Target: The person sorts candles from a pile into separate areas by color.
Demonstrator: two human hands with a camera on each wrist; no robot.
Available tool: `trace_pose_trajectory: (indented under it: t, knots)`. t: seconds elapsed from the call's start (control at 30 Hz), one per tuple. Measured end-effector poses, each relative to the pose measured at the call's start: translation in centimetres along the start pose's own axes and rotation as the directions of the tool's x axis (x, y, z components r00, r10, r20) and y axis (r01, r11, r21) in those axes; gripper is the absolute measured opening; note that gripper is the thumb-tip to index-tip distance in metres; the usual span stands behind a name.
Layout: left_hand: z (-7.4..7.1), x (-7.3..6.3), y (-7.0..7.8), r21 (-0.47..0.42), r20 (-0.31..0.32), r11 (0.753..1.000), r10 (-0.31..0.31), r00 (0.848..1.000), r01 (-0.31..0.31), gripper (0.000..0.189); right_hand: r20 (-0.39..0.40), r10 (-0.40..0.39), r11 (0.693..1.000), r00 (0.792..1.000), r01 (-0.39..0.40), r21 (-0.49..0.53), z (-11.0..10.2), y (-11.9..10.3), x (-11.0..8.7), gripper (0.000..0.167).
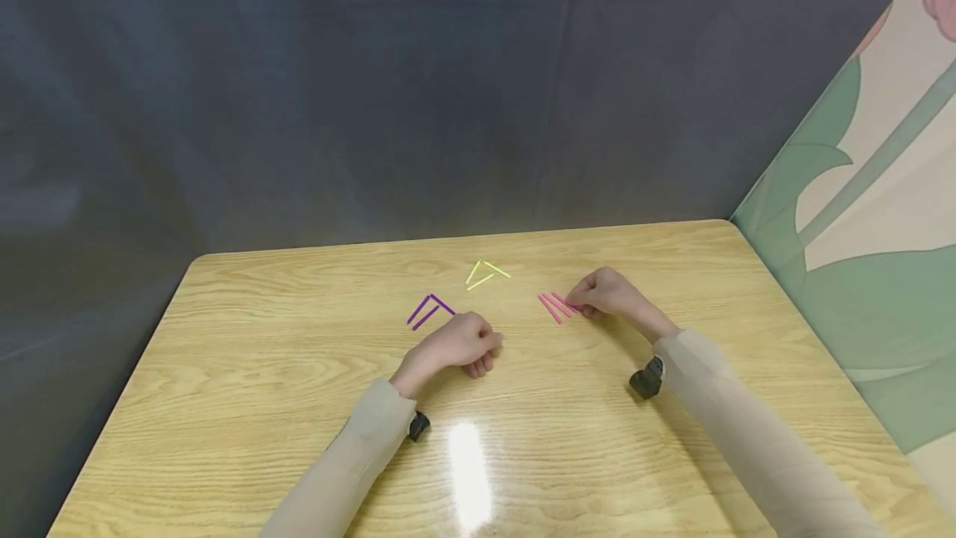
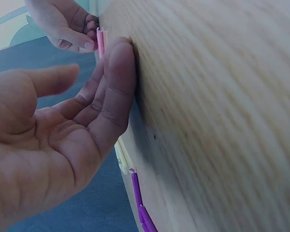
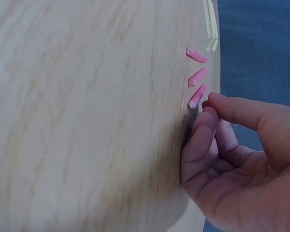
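Note:
My right hand bends down over the right side of a group of three short pink sticks. Its thumb and index finger come close together right at the nearest pink stick; whether they pinch it I cannot tell. Loosely curled and holding nothing, my left hand rests low over the table, its thumb apart from its fingers in the left wrist view. Beyond its knuckles lie three purple sticks, one end partly behind the hand. Three yellow sticks form a rough triangle farther back.
The sticks lie on a wooden table with rounded back corners. A dark curtain hangs behind it, and a flower-patterned panel lines the right side. Small dark devices sit at both wrists.

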State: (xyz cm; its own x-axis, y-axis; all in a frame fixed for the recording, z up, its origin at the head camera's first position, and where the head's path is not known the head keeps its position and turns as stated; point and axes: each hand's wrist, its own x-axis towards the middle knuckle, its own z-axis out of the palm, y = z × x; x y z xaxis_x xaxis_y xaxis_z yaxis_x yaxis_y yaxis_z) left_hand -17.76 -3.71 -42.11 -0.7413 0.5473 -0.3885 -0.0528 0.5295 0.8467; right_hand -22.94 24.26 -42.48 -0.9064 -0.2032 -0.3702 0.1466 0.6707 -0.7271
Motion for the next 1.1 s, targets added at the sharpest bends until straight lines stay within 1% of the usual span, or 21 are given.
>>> trace_pose_trajectory:
  t: [0.1,0.17,0.27,0.33,0.4,0.5,0.57,0.63,0.67,0.73,0.8,0.83,0.87,0.9,0.97,1.03,1.07,1.1]
  knots:
    - [-0.3,0.3,0.0,-0.029,0.004,1.0,-0.005,1.0,0.005,0.032,0.015,-0.023,1.0,1.0,0.023,0.016,-0.3,0.1,0.3,0.019]
    - [-0.5,0.4,0.0,-0.033,0.018,0.999,-0.005,1.0,0.006,0.032,0.03,-0.033,0.999,0.999,0.032,0.03,-0.4,0.4,0.4,0.019]
    - [-0.9,0.5,0.1,0.011,0.048,1.0,0.009,0.999,-0.009,0.033,0.052,-0.039,0.998,0.998,0.037,0.043,-0.4,0.7,0.6,0.019]
    - [-1.3,0.6,0.3,0.054,0.059,0.998,0.029,0.998,-0.032,0.034,0.043,-0.039,0.998,0.998,0.037,0.044,-0.3,0.9,0.6,0.02]
    - [-1.8,0.7,0.4,0.087,0.05,0.994,0.058,0.997,-0.062,0.034,0.006,-0.047,0.998,0.999,0.047,0.033,-0.2,0.9,0.7,0.021]
    - [-2.8,0.9,0.4,0.126,0.005,0.987,0.098,0.995,-0.098,0.031,-0.084,-0.104,0.995,0.991,0.103,-0.01,0.1,0.7,1.0,0.022]
    - [-3.4,1.1,0.5,0.15,-0.037,0.982,0.119,0.992,-0.112,0.029,-0.148,-0.163,0.986,0.975,0.156,-0.058,0.3,0.3,1.2,0.022]
    - [-4.0,1.3,0.6,0.181,-0.093,0.976,0.141,0.986,-0.122,0.028,-0.203,-0.237,0.97,0.95,0.22,-0.106,0.7,-0.4,1.2,0.021]
    - [-4.2,1.5,0.7,0.202,-0.127,0.971,0.157,0.979,-0.129,0.028,-0.23,-0.274,0.959,0.934,0.249,-0.131,0.9,-0.7,1.3,0.021]
    - [-4.5,1.9,0.7,0.245,-0.203,0.958,0.201,0.958,-0.149,0.028,-0.282,-0.349,0.934,0.894,0.305,-0.188,1.3,-1.6,1.3,0.02]
    - [-4.6,2.2,0.7,0.302,-0.281,0.941,0.243,0.929,-0.155,0.028,-0.319,-0.404,0.911,0.857,0.342,-0.232,1.9,-2.4,1.3,0.021]
    - [-4.5,2.4,0.8,0.33,-0.314,0.931,0.261,0.913,-0.153,0.03,-0.328,-0.42,0.902,0.846,0.351,-0.251,2.2,-2.7,1.2,0.024]
    - [-4.5,2.5,0.8,0.361,-0.339,0.922,0.271,0.901,-0.142,0.032,-0.331,-0.44,0.891,0.835,0.359,-0.278,2.4,-3.1,1.1,0.027]
    - [-4.4,2.6,0.8,0.385,-0.362,0.914,0.275,0.891,-0.126,0.034,-0.32,-0.45,0.882,0.834,0.36,-0.302,2.6,-3.4,1.0,0.031]
    - [-4.2,2.8,0.8,0.444,-0.396,0.892,0.275,0.876,-0.079,0.041,-0.275,-0.449,0.874,0.85,0.353,-0.336,3.0,-3.9,0.9,0.04]
    - [-4.1,3.0,0.7,0.495,-0.421,0.868,0.268,0.866,-0.027,0.047,-0.225,-0.436,0.866,0.871,0.339,-0.366,3.3,-4.2,0.8,0.046]
    - [-4.1,3.1,0.6,0.518,-0.433,0.855,0.265,0.861,-0.003,0.048,-0.205,-0.44,0.856,0.874,0.339,-0.391,3.4,-4.2,0.8,0.048]
    - [-4.1,3.1,0.5,0.538,-0.446,0.843,0.266,0.855,0.018,0.048,-0.183,-0.433,0.852,0.882,0.335,-0.402,3.5,-4.2,0.7,0.049]
